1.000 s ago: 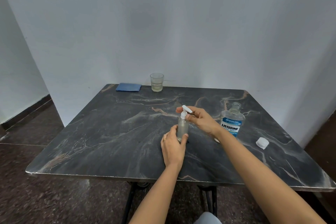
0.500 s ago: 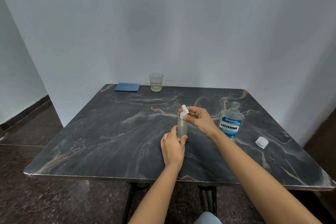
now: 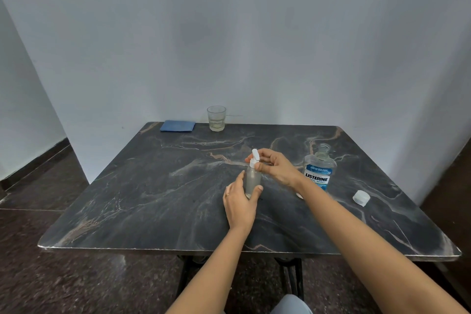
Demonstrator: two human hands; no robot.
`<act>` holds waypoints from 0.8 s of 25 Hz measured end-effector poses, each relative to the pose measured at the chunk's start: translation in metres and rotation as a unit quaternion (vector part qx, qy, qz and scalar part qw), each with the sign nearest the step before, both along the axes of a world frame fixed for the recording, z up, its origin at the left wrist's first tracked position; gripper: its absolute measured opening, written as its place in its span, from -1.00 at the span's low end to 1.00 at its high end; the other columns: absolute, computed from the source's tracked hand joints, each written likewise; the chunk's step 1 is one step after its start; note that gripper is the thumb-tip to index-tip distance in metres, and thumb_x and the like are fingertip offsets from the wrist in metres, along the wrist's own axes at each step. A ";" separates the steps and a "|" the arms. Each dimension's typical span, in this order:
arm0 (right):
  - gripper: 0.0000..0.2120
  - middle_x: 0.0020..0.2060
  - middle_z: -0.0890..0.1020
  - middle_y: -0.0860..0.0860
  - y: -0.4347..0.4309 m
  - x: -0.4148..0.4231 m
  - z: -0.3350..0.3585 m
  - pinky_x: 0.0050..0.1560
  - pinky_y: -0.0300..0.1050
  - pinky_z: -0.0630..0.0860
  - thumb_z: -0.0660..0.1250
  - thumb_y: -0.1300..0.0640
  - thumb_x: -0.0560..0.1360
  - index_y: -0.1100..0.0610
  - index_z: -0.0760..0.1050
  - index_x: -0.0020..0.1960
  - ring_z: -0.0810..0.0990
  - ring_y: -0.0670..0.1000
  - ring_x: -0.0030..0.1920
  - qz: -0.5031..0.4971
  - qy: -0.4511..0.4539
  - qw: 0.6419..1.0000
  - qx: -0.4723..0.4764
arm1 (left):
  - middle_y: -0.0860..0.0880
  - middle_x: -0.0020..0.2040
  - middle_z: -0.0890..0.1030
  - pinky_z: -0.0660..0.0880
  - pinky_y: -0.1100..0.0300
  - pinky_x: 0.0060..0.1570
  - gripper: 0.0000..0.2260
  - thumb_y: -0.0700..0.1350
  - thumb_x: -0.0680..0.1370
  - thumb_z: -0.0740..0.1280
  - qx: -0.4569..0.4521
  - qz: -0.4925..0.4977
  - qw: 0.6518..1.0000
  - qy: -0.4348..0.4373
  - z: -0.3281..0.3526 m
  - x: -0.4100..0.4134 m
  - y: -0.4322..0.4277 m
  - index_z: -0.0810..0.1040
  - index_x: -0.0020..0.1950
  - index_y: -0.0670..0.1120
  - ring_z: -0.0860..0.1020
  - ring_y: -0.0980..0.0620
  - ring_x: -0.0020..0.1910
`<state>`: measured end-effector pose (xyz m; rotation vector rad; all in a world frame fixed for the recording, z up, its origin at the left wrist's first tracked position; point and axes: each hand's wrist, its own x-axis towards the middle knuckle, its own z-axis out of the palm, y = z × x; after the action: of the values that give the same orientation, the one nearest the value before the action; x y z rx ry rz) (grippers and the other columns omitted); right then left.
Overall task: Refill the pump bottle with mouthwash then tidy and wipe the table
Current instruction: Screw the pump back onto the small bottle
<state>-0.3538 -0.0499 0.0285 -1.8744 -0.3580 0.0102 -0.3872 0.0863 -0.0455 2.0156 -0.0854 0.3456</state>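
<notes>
A small clear pump bottle (image 3: 252, 179) stands upright in the middle of the dark marble table (image 3: 158, 201). My left hand (image 3: 239, 205) grips its lower body from the near side. My right hand (image 3: 276, 167) pinches the collar of its white pump head (image 3: 255, 157) between thumb and fingers. The open Listerine mouthwash bottle (image 3: 319, 169) stands just right of my right wrist, with its white cap (image 3: 361, 197) lying on the table further right.
A folded blue cloth (image 3: 177, 126) and a drinking glass (image 3: 216, 118) with a little liquid sit at the far edge against the white wall. A small white object (image 3: 299, 196) peeks out under my right forearm.
The white pump nozzle has turned from pointing right to pointing away and up while my right hand shifted its grip on the collar. The left hand keeps its hold.
</notes>
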 end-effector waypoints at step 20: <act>-0.76 0.02 0.69 -0.05 0.023 -0.001 -0.015 0.22 -0.02 0.54 0.38 0.24 0.49 0.07 0.62 0.13 0.63 -0.12 0.09 -0.187 -0.034 0.982 -0.004 | -0.02 0.07 0.63 0.56 0.00 0.08 -0.55 -0.02 0.52 0.39 0.008 -0.011 1.000 0.026 0.017 0.015 -0.009 0.40 0.39 -0.02 0.60 -0.01 0.05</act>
<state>-0.3553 -0.0273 0.0132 -1.9278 -0.0480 -0.3073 -0.3726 0.0769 -0.0288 2.0376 -0.0788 0.2783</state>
